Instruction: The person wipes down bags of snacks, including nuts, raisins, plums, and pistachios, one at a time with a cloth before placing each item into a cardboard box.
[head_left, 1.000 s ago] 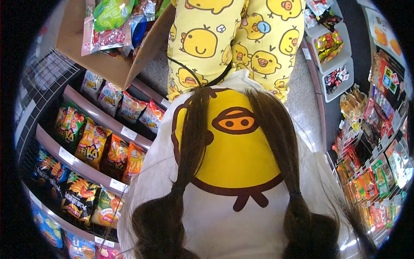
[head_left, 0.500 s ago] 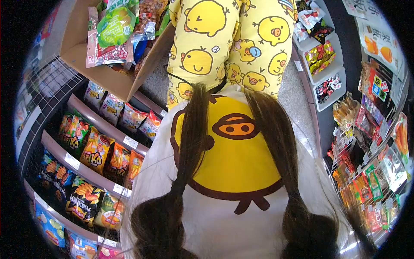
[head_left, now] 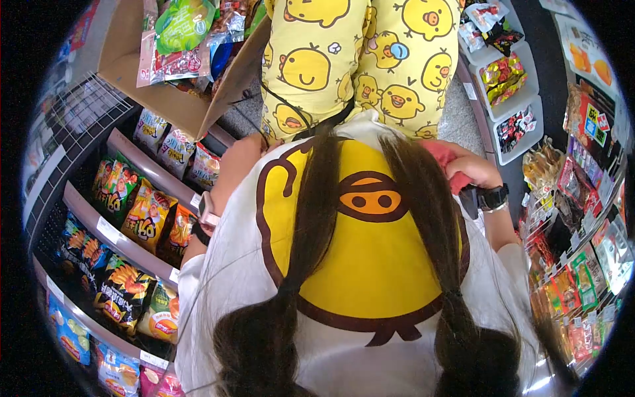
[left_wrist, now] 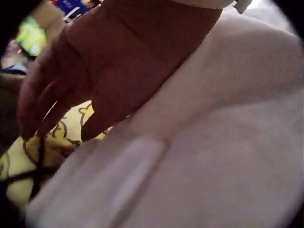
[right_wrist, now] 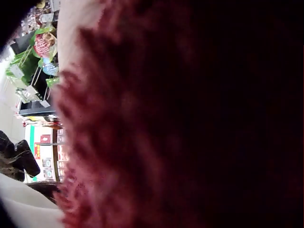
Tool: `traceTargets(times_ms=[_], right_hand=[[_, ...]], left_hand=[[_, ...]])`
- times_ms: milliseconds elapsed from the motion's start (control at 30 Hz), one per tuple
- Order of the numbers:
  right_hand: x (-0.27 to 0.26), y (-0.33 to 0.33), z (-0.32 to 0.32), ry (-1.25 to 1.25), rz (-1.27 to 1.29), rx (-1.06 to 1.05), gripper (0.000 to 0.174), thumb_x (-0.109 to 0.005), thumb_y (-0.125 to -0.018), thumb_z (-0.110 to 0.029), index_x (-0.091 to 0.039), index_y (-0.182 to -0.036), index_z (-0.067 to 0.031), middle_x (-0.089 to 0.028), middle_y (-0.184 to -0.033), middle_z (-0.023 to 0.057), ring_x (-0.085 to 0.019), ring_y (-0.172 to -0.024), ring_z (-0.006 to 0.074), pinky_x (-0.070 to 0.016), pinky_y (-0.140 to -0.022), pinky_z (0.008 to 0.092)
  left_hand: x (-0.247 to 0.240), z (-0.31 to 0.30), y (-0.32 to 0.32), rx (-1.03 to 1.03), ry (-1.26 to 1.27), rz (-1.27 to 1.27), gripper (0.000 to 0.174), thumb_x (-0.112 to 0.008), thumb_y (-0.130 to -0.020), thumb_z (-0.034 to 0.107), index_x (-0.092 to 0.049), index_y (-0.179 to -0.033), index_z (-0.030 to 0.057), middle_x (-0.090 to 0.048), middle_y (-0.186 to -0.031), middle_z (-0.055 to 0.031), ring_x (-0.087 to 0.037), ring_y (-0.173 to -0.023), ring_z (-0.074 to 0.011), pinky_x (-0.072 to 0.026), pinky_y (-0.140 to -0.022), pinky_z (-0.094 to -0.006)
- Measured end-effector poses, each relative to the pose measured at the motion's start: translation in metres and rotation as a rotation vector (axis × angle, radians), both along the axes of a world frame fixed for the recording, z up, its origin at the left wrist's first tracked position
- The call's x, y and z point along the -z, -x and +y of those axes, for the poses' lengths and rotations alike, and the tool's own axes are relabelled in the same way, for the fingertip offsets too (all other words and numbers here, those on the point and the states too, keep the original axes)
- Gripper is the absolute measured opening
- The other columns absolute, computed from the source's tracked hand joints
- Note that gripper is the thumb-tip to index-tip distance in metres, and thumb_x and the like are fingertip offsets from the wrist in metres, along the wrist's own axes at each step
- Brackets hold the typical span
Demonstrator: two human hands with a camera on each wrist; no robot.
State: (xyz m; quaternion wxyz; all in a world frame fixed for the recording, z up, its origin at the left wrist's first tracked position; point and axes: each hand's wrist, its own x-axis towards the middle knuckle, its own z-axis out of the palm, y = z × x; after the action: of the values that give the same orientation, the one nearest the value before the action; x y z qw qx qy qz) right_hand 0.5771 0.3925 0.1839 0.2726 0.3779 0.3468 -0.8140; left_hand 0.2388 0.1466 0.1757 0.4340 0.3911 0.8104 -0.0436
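My right hand grips a red cloth beside the right side of the white shirt with a yellow chick print. Close up in the right wrist view, the red cloth has a shaggy pile and covers much of the picture. At the other hip is my left hand, partly hidden by the shirt in the head view. The left wrist view shows this left hand with fingers loosely bent downward over the shirt front and nothing between them. Below its fingertips, black cords cross the yellow chick-print trousers.
A cardboard box full of snack packets stands ahead on the left. Tiered shelves of chip bags line the left side. On the right are white bins of small packets and a rack with hanging snacks.
Both hands have come into the head view, at either side of the shirt, the right one with the red cloth. The head view has shifted slightly.
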Motion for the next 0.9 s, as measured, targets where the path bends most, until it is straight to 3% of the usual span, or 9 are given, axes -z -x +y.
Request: traceTargets(times_ms=[33, 133, 233, 400, 467, 533, 633, 767, 900], right_hand=[[0.002, 0.005, -0.002, -0.02, 0.051, -0.024, 0.077, -0.054, -0.06, -0.005, -0.042, -0.135, -0.0004, -0.055, -0.125, 0.0111, -0.052, -0.111, 0.0167, -0.0402, -0.096, 0.0247], [0.01, 0.008, 0.0, -0.03, 0.155, -0.008, 0.08, -0.054, -0.058, -0.004, -0.041, -0.137, -0.001, -0.052, -0.13, 0.0109, -0.049, -0.117, 0.0171, -0.0359, -0.101, 0.0249], [0.011, 0.024, -0.003, -0.042, 0.228, -0.108, 0.079, -0.057, -0.061, -0.006, -0.039, -0.137, 0.0017, -0.046, -0.137, 0.0132, -0.043, -0.126, 0.0192, -0.0273, -0.109, 0.03], [0.031, 0.029, 0.003, 0.027, 0.162, -0.2, 0.078, -0.055, -0.058, -0.005, -0.044, -0.134, -0.0006, -0.054, -0.127, 0.0103, -0.05, -0.114, 0.018, -0.0373, -0.099, 0.0258], [0.03, 0.037, 0.01, -0.024, 0.107, -0.32, 0.074, -0.055, -0.058, -0.004, -0.047, -0.131, -0.0006, -0.056, -0.124, 0.0099, -0.052, -0.11, 0.0179, -0.0389, -0.097, 0.0255], [0.038, 0.045, 0.016, -0.009, 0.31, -0.397, 0.063, -0.054, -0.061, -0.003, -0.053, -0.124, -0.0005, -0.062, -0.108, 0.0069, -0.058, -0.098, 0.0172, -0.0482, -0.085, 0.0277], [0.028, 0.057, 0.044, 0.131, 0.277, -0.361, 0.063, -0.056, -0.067, -0.005, -0.047, -0.129, 0.0035, -0.063, -0.102, 0.0098, -0.06, -0.092, 0.0184, -0.0522, -0.079, 0.0328], [-0.012, 0.1, 0.094, -0.092, 0.519, 0.1, 0.065, -0.055, -0.071, -0.004, -0.041, -0.135, 0.0013, -0.054, -0.124, 0.011, -0.053, -0.111, 0.0207, -0.0411, -0.099, 0.0349], [-0.016, 0.156, 0.13, 0.119, 0.753, 0.624, 0.057, -0.048, -0.077, -0.007, -0.038, -0.132, 0.0031, -0.048, -0.131, 0.0165, -0.051, -0.117, 0.0282, -0.0348, -0.106, 0.0408]], left_hand=[[-0.005, 0.007, -0.005, 0.151, 0.04, 0.138, 0.044, -0.055, -0.089, 0.043, -0.063, -0.079, 0.0005, -0.063, -0.072, -0.022, -0.065, -0.072, -0.0349, -0.0497, -0.064, -0.0423], [-0.011, 0.025, -0.008, 0.154, 0.028, -0.026, 0.046, -0.053, -0.088, 0.047, -0.064, -0.084, 0.0024, -0.064, -0.078, -0.0216, -0.065, -0.078, -0.0348, -0.051, -0.067, -0.0433], [0.013, 0.028, -0.013, 0.135, -0.281, -0.317, 0.035, -0.059, -0.084, 0.036, -0.064, -0.087, 0.002, -0.064, -0.08, -0.0203, -0.064, -0.078, -0.0363, -0.0505, -0.066, -0.0429], [0.023, 0.038, -0.015, 0.351, -0.292, -0.283, 0.028, -0.064, -0.08, 0.029, -0.065, -0.08, 0.0009, -0.063, -0.073, -0.0192, -0.063, -0.073, -0.0372, -0.0498, -0.065, -0.0423], [-0.007, 0.051, 0.003, 0.484, -0.296, -0.27, 0.027, -0.065, -0.08, 0.028, -0.065, -0.078, 0.0005, -0.062, -0.071, -0.019, -0.062, -0.071, -0.0374, -0.0494, -0.064, -0.042], [-0.044, 0.079, 0.025, 0.442, -0.226, -0.344, 0.029, -0.065, -0.082, 0.027, -0.065, -0.074, -0.0007, -0.062, -0.068, -0.0194, -0.062, -0.067, -0.0368, -0.0492, -0.062, -0.0414], [-0.107, 0.131, 0.069, 0.436, -0.478, -0.407, 0.031, -0.062, -0.087, 0.03, -0.065, -0.086, -0.0014, -0.065, -0.075, -0.0185, -0.064, -0.069, -0.0335, -0.0499, -0.063, -0.0389], [-0.198, 0.206, 0.114, 0.379, -0.703, -0.484, 0.028, -0.058, -0.093, 0.024, -0.06, -0.108, 0.0002, -0.069, -0.092, -0.0098, -0.067, -0.083, -0.0167, -0.0539, -0.078, -0.0297], [-0.264, 0.303, 0.138, 0.236, -0.925, -0.838, 0.032, -0.055, -0.095, 0.029, -0.059, -0.11, 0.0008, -0.068, -0.095, -0.0117, -0.066, -0.086, -0.0182, -0.055, -0.077, -0.032]])
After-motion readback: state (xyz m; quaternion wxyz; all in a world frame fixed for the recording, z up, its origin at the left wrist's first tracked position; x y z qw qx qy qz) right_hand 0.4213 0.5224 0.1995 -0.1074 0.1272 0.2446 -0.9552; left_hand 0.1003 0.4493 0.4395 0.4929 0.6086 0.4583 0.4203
